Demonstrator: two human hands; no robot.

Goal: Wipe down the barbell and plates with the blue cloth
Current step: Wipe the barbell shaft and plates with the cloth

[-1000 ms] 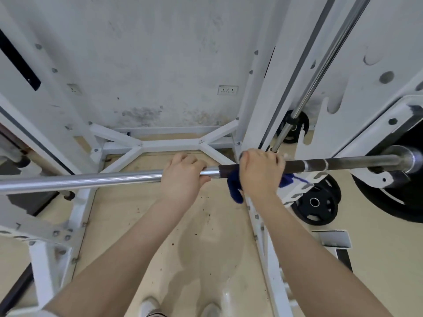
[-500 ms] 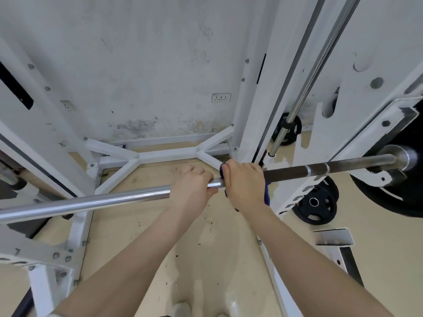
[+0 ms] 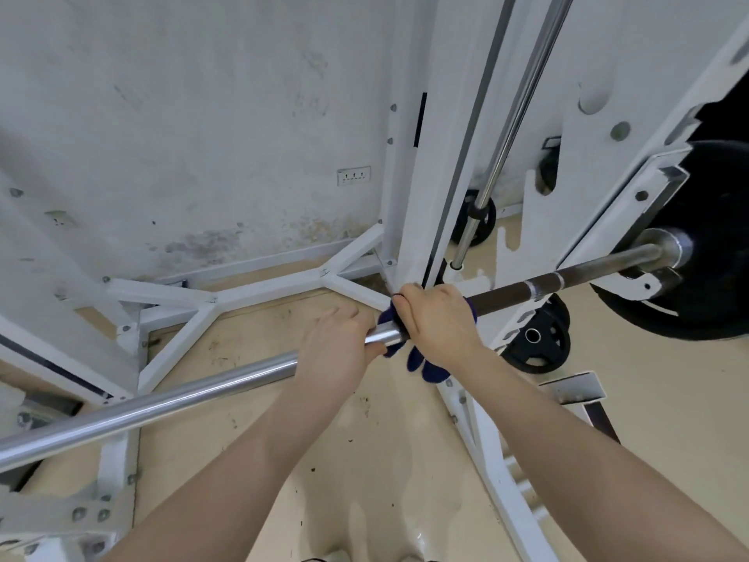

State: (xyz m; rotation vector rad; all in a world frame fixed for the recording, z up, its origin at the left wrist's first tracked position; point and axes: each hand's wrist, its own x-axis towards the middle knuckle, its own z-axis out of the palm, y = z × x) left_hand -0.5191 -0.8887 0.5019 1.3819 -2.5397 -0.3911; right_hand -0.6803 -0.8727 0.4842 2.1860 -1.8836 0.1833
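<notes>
Both hands grip the barbell (image 3: 182,399), which runs from near left up to far right.

Its right end carries a black plate (image 3: 713,253) and rests in the white rack (image 3: 425,156). An upright post of the rack stands just behind the hands, and a smaller plate (image 3: 537,344) sits low on the rack under the bar. The left hand (image 3: 336,354) curls round the shiny shaft. Just to its right, the right hand (image 3: 439,324) clamps the blue cloth (image 3: 421,365) round the bar where the shaft turns dark; cloth ends hang below the fist.
</notes>
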